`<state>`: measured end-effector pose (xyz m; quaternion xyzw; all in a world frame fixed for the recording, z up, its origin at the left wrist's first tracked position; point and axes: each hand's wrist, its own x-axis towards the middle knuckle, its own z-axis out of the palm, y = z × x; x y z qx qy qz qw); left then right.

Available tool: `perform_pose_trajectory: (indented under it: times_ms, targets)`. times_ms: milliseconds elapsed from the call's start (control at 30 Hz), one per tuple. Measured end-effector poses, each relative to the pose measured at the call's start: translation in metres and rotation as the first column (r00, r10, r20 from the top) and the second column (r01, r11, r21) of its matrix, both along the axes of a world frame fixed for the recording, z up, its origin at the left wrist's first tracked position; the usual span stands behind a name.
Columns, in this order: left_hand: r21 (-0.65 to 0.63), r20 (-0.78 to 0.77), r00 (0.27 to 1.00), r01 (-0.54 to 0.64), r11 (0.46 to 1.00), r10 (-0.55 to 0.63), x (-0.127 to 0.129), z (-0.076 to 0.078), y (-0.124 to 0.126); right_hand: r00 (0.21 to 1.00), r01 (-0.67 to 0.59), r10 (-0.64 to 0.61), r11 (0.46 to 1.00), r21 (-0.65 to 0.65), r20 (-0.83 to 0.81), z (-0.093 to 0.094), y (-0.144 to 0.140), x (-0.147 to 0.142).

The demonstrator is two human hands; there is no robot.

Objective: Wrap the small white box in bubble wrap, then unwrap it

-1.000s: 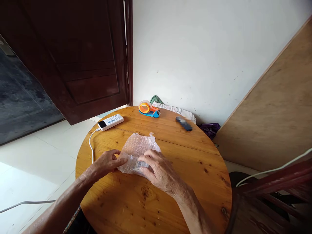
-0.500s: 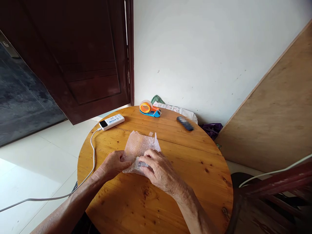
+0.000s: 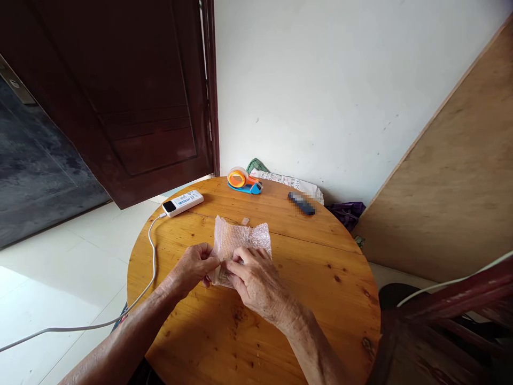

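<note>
Bubble wrap (image 3: 233, 236): on the table near its middle, in front of the person, the far edge ruffled and lifted; its near right part is covered by fingers.
Inside the wrap: something lies under the plastic, too blurred and covered to name.
Left hand (image 3: 192, 269): thumb and fingers pinched on the left edge of the bubble wrap; some fingertips are hidden beneath.
Right hand (image 3: 257, 280): fingers bent over the bubble wrap and touching it; I can't tell whether they grip or only press.
Dark slim object (image 3: 302, 203): toward the far right of the table, partly pixelated.
White device (image 3: 183, 203): at the far left of the table, its small print unreadable, a white cable (image 3: 154, 256) plugged into its end; the cable is cut off at the picture's left edge.
Tape dispenser (image 3: 245, 182): orange and blue, at the far rim.
Table (image 3: 316, 299): round, honey-coloured wood with dark knots and a seam; its near edge is out of frame.
Behind the table: a printed sack (image 3: 306, 188) and a purple bag (image 3: 348, 215), both partly hidden.
Room: dark red door (image 3: 156, 123), scuffed white wall (image 3: 304, 80), slanting wooden panel (image 3: 449, 160), pale floor tiles (image 3: 76, 272).
</note>
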<state>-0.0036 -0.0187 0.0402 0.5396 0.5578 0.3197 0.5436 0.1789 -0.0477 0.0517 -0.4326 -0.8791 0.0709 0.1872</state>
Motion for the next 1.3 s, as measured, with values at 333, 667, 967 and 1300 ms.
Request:
perform_pose_trajectory:
  times_ms: [333, 667, 967, 1300]
  targets:
    - [0.078, -0.24, 0.91, 0.364, 0.928, -0.337, -0.002, 0.03, -0.013, 0.974, 0.018, -0.05, 0.989, -0.144, -0.221, -0.005, 0.003, 0.005]
    - [0.658, -0.515, 0.856, 0.429, 0.619, -0.045, 0.006, -0.008, -0.016, 0.948, 0.0, -0.066, 0.978, -0.21, -0.311, -0.003, 0.005, 0.011]
    - [0.711, -0.474, 0.869, 0.473, 0.521, -0.142, 0.005, -0.016, -0.015, 0.884, 0.036, -0.128, 0.978, -0.206, -0.45, -0.008, 0.017, 0.022]
    - [0.791, -0.478, 0.876, 0.46, 0.404, -0.062, 0.006, -0.025, -0.01, 0.777, 0.455, -0.577, 0.791, -0.409, -0.251, 0.006, -0.01, 0.057]
